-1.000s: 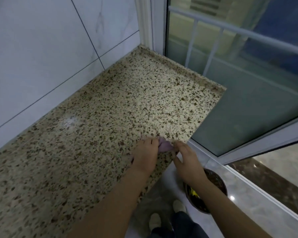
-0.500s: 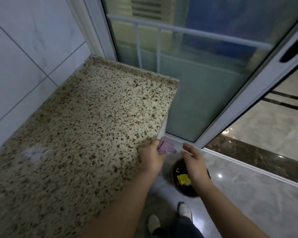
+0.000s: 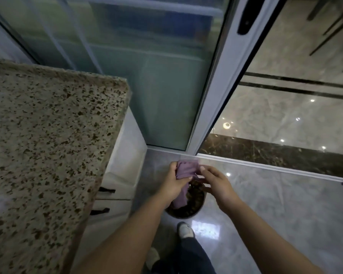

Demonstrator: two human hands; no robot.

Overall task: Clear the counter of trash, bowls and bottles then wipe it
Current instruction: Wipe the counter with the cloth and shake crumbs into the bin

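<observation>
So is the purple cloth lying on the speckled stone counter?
No, the left hand grips the purple cloth in the air above the dark round bin, off the speckled stone counter.

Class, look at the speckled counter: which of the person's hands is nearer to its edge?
Left. The left hand grips the purple cloth over the bin, on the side towards the counter. The right hand is farther away, on the cloth's other side.

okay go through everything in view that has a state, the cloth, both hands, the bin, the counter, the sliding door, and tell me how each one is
purple cloth: bunched, held above the bin
left hand: gripping the cloth
right hand: fingers extended, touching the cloth
bin: uncovered, debris inside
counter: bare where visible
sliding door: open
</observation>
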